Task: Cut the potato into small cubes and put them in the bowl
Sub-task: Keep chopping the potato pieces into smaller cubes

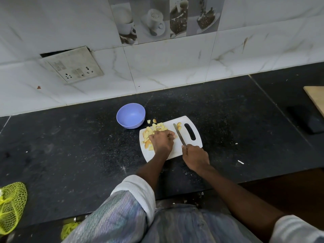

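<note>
A white cutting board (175, 151) lies on the black counter. Several yellow potato cubes (154, 128) are heaped on its far left part, a couple just off its edge. Another potato piece (179, 125) lies beside the knife blade (178, 133). My left hand (162, 140) sits on the board with curled fingers over the cubes; whatever is under it is hidden. My right hand (194, 156) grips the knife handle, blade pointing away over the board. A light blue bowl (130, 115) stands just beyond the board's left corner and looks empty.
The tiled wall with a switch plate (73, 65) runs behind the counter. A wooden board edge (315, 97) and a dark flat object (308, 120) lie at the far right. A yellow-green net bag (12, 206) sits at the lower left.
</note>
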